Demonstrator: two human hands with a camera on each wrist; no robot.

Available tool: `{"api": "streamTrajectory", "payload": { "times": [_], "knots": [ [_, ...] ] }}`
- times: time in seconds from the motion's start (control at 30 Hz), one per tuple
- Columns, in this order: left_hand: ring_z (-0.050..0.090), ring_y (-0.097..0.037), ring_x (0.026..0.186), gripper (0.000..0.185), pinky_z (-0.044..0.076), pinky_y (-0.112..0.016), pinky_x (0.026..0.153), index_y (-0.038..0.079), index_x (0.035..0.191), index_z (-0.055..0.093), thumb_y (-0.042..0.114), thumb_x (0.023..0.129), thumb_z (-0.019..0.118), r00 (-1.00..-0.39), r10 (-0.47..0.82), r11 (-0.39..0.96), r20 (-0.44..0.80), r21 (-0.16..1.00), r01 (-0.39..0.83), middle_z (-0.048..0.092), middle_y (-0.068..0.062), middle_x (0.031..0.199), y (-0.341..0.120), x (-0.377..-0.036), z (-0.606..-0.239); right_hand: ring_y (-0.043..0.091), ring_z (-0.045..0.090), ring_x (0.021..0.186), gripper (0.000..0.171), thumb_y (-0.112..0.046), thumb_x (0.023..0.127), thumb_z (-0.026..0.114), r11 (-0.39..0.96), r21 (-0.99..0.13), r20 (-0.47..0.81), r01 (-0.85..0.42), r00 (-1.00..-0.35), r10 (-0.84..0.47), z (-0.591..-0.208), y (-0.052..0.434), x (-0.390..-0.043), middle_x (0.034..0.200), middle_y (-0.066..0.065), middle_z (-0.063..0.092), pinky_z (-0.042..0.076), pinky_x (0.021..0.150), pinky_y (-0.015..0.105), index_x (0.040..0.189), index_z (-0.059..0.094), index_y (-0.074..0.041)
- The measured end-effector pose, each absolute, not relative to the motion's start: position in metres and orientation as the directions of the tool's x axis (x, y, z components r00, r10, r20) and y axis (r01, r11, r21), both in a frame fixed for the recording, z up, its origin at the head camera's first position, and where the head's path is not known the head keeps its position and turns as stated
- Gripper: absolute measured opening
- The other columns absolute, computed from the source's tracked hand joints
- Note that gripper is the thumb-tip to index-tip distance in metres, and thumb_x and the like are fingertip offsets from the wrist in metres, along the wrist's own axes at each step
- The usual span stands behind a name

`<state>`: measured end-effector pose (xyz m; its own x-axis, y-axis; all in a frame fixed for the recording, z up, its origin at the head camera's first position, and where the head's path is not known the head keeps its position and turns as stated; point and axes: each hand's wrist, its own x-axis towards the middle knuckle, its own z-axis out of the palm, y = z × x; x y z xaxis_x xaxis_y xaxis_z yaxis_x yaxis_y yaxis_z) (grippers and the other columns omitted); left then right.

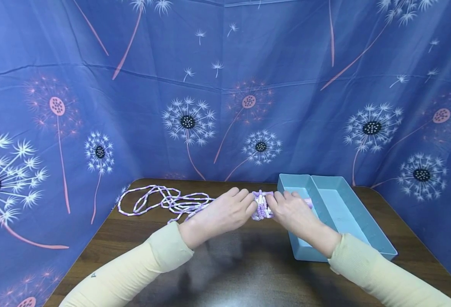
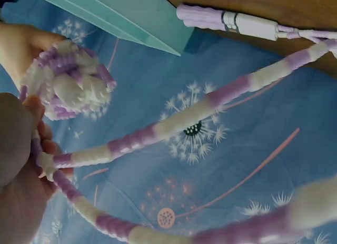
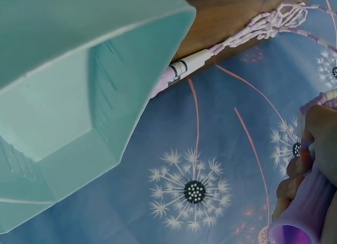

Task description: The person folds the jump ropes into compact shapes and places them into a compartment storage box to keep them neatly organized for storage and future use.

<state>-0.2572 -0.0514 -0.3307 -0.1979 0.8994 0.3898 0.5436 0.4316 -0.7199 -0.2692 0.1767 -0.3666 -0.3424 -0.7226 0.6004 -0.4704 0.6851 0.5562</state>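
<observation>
A blue backdrop cloth (image 1: 225, 85) printed with dandelion heads hangs behind and to both sides, wrapping the scene from nine o'clock round to three. Below it sits the dark wooden counter (image 1: 248, 273), rounded at its far corners.

At about two o'clock on the counter rests a light blue tray (image 1: 379, 245), split lengthwise into two compartments, its long side running away from the person. Both arms wear pale yellow sleeves (image 1: 133, 273).

A purple-and-white beaded jump rope (image 1: 164, 200) lies in loose loops at about ten o'clock, trailing across the wood towards the centre, where part of it is gathered into a tight bundle (image 1: 261, 205) between the two hands, just beside the tray's near-left corner.

The left hand (image 1: 225, 211) meets the bundle from the left, its grip curled round the wound strands; the left wrist view shows the fingers (image 2: 47, 146) pinching the beaded line while the bundle sits just above them. The right hand (image 1: 292, 211) closes on the bundle from the right, lying partly over the tray's left edge, and the right wrist view shows its fingers (image 3: 292, 189) wrapped round a purple handle (image 3: 300, 217). A second handle (image 2: 231, 20), purple and white, lies on the counter beside the tray.
</observation>
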Motion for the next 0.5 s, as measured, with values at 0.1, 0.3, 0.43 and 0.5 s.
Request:
{"api": "streamTrajectory", "payload": {
  "times": [0.1,0.3,0.43,0.5],
  "knots": [
    [0.046,-0.016,0.077,0.022,0.036,-0.028,0.066,0.013,0.090,0.051,0.012,0.097,0.031,-0.164,0.904,0.417,0.394,-0.737,0.531,0.053,0.001,0.091,-0.053,-0.261,-0.329,0.022,0.039,0.045,0.026,-0.011,0.064,0.069,0.676,0.553,0.608,-0.487,-0.319,-0.727,-0.365,0.176,-0.269,0.060,0.005,0.041,0.020,0.044,0.028,0.081,0.051,-0.003],
    [0.046,-0.017,0.078,0.022,0.036,-0.029,0.068,0.012,0.090,0.051,0.012,0.096,0.030,-0.139,0.909,0.404,0.392,-0.751,0.522,0.051,0.000,0.090,-0.055,-0.267,-0.326,0.022,0.041,0.047,0.031,-0.014,0.064,0.073,0.652,0.568,0.579,-0.502,-0.319,-0.750,-0.366,0.175,-0.267,0.062,0.006,0.045,0.025,0.043,0.030,0.082,0.051,-0.004],
    [0.045,-0.018,0.077,0.021,0.036,-0.029,0.069,0.012,0.089,0.051,0.009,0.094,0.031,-0.140,0.903,0.413,0.406,-0.731,0.543,0.049,-0.001,0.087,-0.056,-0.270,-0.320,0.021,0.044,0.051,0.035,-0.018,0.065,0.075,0.605,0.587,0.519,-0.538,-0.324,-0.791,-0.369,0.174,-0.261,0.068,0.007,0.051,0.030,0.045,0.029,0.089,0.053,-0.004],
    [0.046,-0.018,0.078,0.021,0.037,-0.029,0.070,0.012,0.090,0.051,0.008,0.095,0.031,-0.141,0.900,0.415,0.414,-0.707,0.573,0.050,-0.001,0.088,-0.056,-0.271,-0.315,0.022,0.046,0.053,0.041,-0.022,0.063,0.078,0.599,0.571,0.519,-0.562,-0.318,-0.793,-0.370,0.174,-0.258,0.070,0.007,0.053,0.033,0.046,0.030,0.090,0.054,-0.004]
  ]
}}
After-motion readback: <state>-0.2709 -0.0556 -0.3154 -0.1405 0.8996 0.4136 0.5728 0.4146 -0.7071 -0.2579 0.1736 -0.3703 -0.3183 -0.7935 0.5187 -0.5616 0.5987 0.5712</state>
